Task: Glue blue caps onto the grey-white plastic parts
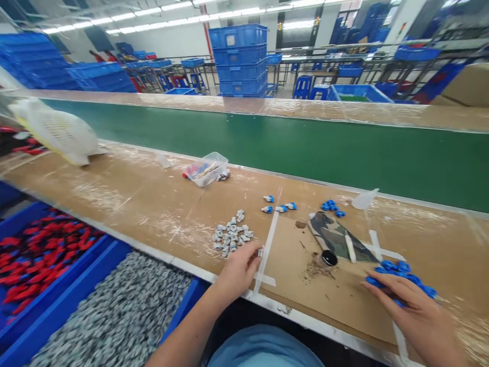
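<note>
Assembly barely begun, I judge: four joined pieces (279,205) beyond grey pile (232,236). Left hand (239,270) pinches one grey piece (260,252); right hand (414,311) lies open on blue caps (397,267).

A long workbench with a brown cardboard top under clear plastic film (137,199) runs across the view. Behind it lies a wide green conveyor belt (305,148), flanked on its far side by another film-covered brown ledge (305,108). Beyond stands a tall stack of blue plastic crates (239,60), with more blue crates piled at the far left (36,63). Blue plastic stools (303,85) sit among metal-framed tables. Rows of white fluorescent tube lights (145,11) shine along the ceiling, and a red pillar (207,33) rises behind the stack.
</note>
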### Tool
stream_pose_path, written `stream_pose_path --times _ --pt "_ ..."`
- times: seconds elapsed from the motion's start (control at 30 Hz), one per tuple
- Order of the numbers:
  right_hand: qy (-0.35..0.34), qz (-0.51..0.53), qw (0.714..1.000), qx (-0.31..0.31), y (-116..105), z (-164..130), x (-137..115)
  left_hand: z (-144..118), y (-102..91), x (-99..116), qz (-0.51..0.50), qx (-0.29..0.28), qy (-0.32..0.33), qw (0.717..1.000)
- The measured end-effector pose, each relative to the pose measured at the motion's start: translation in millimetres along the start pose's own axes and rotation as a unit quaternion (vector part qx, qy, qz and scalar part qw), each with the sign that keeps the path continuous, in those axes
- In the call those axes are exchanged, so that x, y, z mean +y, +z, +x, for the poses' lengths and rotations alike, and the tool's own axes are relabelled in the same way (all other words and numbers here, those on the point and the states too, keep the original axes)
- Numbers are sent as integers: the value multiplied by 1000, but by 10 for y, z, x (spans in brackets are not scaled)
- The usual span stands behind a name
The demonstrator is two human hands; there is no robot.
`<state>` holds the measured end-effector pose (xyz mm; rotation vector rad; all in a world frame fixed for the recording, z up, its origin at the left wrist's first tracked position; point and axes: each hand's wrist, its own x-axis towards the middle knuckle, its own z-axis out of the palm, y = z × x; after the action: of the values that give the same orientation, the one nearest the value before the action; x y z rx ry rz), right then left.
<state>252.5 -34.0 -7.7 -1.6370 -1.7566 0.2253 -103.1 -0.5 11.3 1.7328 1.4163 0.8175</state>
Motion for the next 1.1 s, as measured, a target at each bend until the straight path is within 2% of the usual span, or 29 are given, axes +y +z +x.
stream_pose_path --times 0.07,0.17,0.23,0.33,0.57,0.73,0.97,1.1 --pt "12 44 999 -29 42 38 -198 22 140 28 -164 -27 -26 986" --pt "6 105 992 -68 89 97 -357 59 360 125 -366 -74 -110 921" --pt "-19 102 992 -75 94 130 -418 83 480 203 -434 -95 -150 883" --pt "-60 54 994 -67 97 180 -480 119 616 284 -469 -103 -170 860" --pt "-82 -4 996 -47 203 278 -502 174 832 297 -442 -105 -149 878" --pt "-93 -32 994 -39 235 307 -518 155 874 254 -393 -57 -127 909" --pt "-122 -52 989 -69 218 349 -587 142 947 169 -414 -68 -119 900" --pt "-123 -47 989 -69 219 354 -602 145 951 143 -382 -61 -102 917"
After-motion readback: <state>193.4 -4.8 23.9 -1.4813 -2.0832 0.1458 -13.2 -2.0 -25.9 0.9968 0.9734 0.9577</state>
